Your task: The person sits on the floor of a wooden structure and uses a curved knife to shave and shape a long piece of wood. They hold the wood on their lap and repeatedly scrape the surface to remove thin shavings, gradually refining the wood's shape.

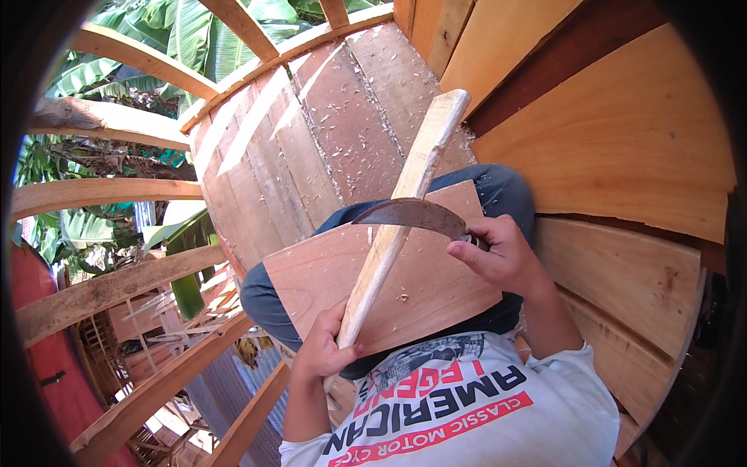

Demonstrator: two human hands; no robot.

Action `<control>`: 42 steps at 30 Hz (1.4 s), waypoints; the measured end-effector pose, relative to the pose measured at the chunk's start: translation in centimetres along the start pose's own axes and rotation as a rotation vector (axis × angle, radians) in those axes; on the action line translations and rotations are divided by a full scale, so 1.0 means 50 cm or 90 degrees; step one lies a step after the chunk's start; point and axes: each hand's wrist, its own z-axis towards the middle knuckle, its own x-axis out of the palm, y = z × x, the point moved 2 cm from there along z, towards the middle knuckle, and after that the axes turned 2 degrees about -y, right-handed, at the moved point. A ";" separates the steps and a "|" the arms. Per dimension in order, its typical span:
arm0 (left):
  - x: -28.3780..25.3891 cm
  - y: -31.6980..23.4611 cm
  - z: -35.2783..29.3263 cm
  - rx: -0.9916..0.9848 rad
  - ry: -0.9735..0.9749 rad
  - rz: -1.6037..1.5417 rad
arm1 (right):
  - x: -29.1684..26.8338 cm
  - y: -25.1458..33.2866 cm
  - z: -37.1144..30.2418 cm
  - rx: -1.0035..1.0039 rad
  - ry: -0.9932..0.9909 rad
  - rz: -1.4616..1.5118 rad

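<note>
My left hand [325, 345] is wrapped round the lower end of a long pale wooden stick [380, 268], which slants up and away to the right. In my right hand [498, 253] is the handle of a sickle [412, 215], its dark curved blade lying across the stick near the middle. Most of the handle is hidden by my fingers. Under both, a thin wooden board [319, 268] rests over my crossed legs, with a few shavings on it.
Wood shavings are scattered over the plank floor [311, 124] ahead. Wooden panels [615, 140] line the right side. On the left, a railing of wooden bars [109, 198] has gaps, with banana leaves [187, 39] and corrugated sheets [226, 397] beyond and below.
</note>
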 end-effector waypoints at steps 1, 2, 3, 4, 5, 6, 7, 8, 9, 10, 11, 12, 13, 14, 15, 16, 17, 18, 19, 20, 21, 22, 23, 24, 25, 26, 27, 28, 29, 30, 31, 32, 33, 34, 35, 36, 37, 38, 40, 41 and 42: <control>0.000 -0.001 -0.001 0.001 -0.003 0.002 | -0.011 0.003 0.006 0.020 -0.032 -0.022; 0.002 -0.002 -0.002 0.000 -0.005 0.003 | -0.018 0.002 0.011 0.041 -0.063 -0.045; 0.005 -0.006 0.001 0.008 -0.001 0.004 | -0.020 -0.007 0.016 0.018 -0.111 -0.049; 0.006 -0.008 0.002 0.016 0.004 0.006 | -0.019 -0.009 0.018 0.028 -0.135 -0.022; 0.004 -0.009 -0.001 0.019 0.000 0.012 | -0.019 -0.011 0.020 0.038 -0.158 0.004; 0.003 -0.010 0.000 0.022 0.001 0.017 | -0.021 -0.012 0.020 0.049 -0.185 0.028; 0.003 -0.010 0.001 0.025 0.001 0.022 | -0.021 -0.015 0.020 0.040 -0.193 0.005; 0.003 -0.010 0.003 0.022 0.004 0.017 | -0.020 -0.019 0.018 0.031 -0.201 -0.018; 0.002 -0.010 0.004 0.018 0.007 0.012 | -0.017 -0.024 0.017 0.021 -0.210 -0.039; 0.002 -0.009 0.005 0.014 0.010 0.008 | -0.013 -0.025 0.018 -0.015 -0.236 -0.052; 0.000 -0.002 0.006 0.007 0.021 -0.005 | -0.007 -0.025 0.022 -0.052 -0.263 -0.064; -0.004 0.009 0.006 0.001 0.031 -0.019 | -0.005 -0.024 0.025 -0.089 -0.288 -0.077; -0.008 0.015 0.004 -0.005 0.041 -0.033 | -0.016 -0.027 0.030 -0.090 -0.368 -0.086; -0.013 0.016 -0.004 -0.030 0.040 -0.079 | -0.035 -0.033 0.038 -0.091 -0.448 -0.096; -0.020 0.016 -0.014 -0.053 0.036 -0.127 | -0.050 -0.037 0.042 -0.094 -0.526 -0.106; -0.023 0.016 -0.020 -0.076 0.032 -0.175 | -0.059 -0.040 0.041 -0.067 -0.492 -0.049; -0.020 0.015 -0.021 -0.058 0.011 -0.167 | -0.071 -0.039 0.039 -0.040 -0.458 0.007; -0.014 0.015 -0.018 -0.038 0.011 -0.147 | -0.077 -0.035 0.034 -0.009 -0.427 0.062; -0.006 0.016 -0.013 -0.017 0.012 -0.126 | -0.063 -0.020 0.029 -0.040 -0.318 0.020; -0.002 0.016 -0.009 0.004 0.012 -0.106 | -0.035 0.001 0.022 -0.070 -0.209 -0.020; -0.001 0.016 -0.004 0.013 0.013 -0.084 | -0.017 0.016 0.019 -0.097 -0.100 -0.065; -0.002 0.015 0.000 0.023 0.014 -0.061 | -0.015 0.018 0.021 -0.065 -0.086 -0.076; 0.001 0.010 0.005 0.023 0.009 -0.049 | -0.015 0.019 0.022 -0.032 -0.072 -0.086; 0.002 0.007 0.003 0.022 -0.004 -0.035 | -0.009 0.019 0.024 -0.002 -0.051 -0.090; 0.009 -0.005 0.004 0.011 -0.021 -0.030 | -0.020 0.018 0.035 0.030 -0.085 -0.094; 0.012 -0.008 0.004 0.007 -0.021 -0.028 | -0.024 0.008 0.032 0.005 -0.136 -0.100; 0.014 -0.015 0.005 0.005 -0.021 -0.024 | -0.025 -0.007 0.033 -0.023 -0.190 -0.104; 0.013 -0.018 0.005 0.010 -0.003 -0.022 | -0.024 -0.015 0.034 -0.051 -0.244 -0.107; 0.008 -0.015 0.002 0.009 0.013 -0.020 | -0.019 -0.018 0.035 -0.087 -0.261 -0.108; 0.004 -0.010 0.004 0.010 0.032 -0.018 | -0.021 -0.036 0.037 -0.064 -0.332 -0.049; -0.007 0.010 0.000 0.004 0.052 -0.019 | -0.024 -0.060 0.038 -0.038 -0.403 0.007; -0.015 0.025 -0.006 -0.002 0.073 -0.020 | -0.034 -0.075 0.037 -0.013 -0.474 0.064; -0.021 0.037 -0.015 -0.020 0.054 -0.063 | -0.063 -0.072 0.039 -0.001 -0.506 0.099; -0.027 0.046 -0.023 -0.037 0.039 -0.101 | -0.106 -0.059 0.037 0.010 -0.542 0.135; -0.030 0.051 -0.026 -0.054 0.023 -0.140 | -0.131 -0.048 0.035 0.021 -0.578 0.172; -0.028 0.045 -0.023 -0.044 0.023 -0.132 | -0.130 -0.038 0.031 0.020 -0.527 0.135; -0.022 0.036 -0.018 -0.034 0.022 -0.125 | -0.122 -0.028 0.021 0.019 -0.477 0.098; -0.018 0.028 -0.016 -0.024 0.021 -0.118 | -0.109 -0.020 0.011 0.018 -0.425 0.061; -0.005 0.014 -0.002 -0.001 0.020 -0.077 | -0.053 0.015 -0.001 -0.086 -0.236 -0.087; 0.001 0.010 0.005 0.010 0.020 -0.058 | -0.027 0.021 -0.007 -0.117 -0.147 -0.113; 0.000 0.013 0.003 0.021 0.021 -0.042 | -0.005 0.021 -0.010 -0.149 -0.052 -0.132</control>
